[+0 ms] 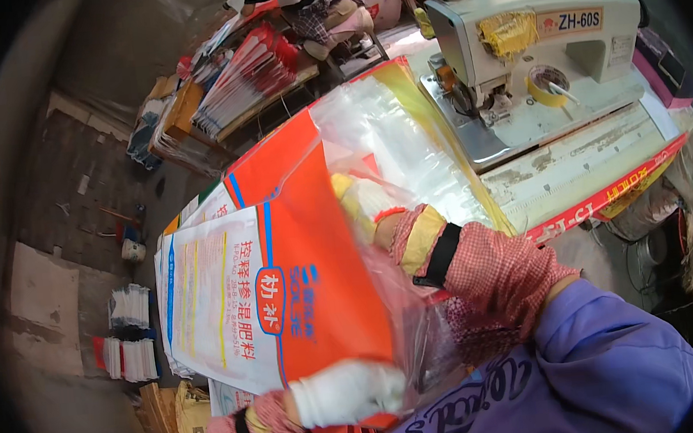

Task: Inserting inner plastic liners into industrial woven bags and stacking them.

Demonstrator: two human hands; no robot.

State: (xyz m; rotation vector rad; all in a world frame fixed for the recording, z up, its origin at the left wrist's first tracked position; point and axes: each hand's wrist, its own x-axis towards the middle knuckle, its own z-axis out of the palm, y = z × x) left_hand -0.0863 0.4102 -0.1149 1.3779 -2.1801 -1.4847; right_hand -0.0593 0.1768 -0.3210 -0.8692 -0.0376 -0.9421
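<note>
I hold an orange and white printed sack (278,280) with a clear plastic liner (394,142) in front of me. My left hand (345,391), in a white glove, grips the sack's near lower edge. My right hand (366,206), in a yellow-tipped white glove with a red patterned sleeve cover, reaches inside the sack's open mouth, seen through the clear plastic. The sack's far end lies on the table toward the sewing machine (537,43).
The industrial sewing machine stands on a worn white table (581,163) at the upper right, with a roll of yellow tape (548,85) on its base. Stacks of similar sacks (244,81) lie on a bench behind. Another person sits at the top. Bundles (130,334) rest on the floor left.
</note>
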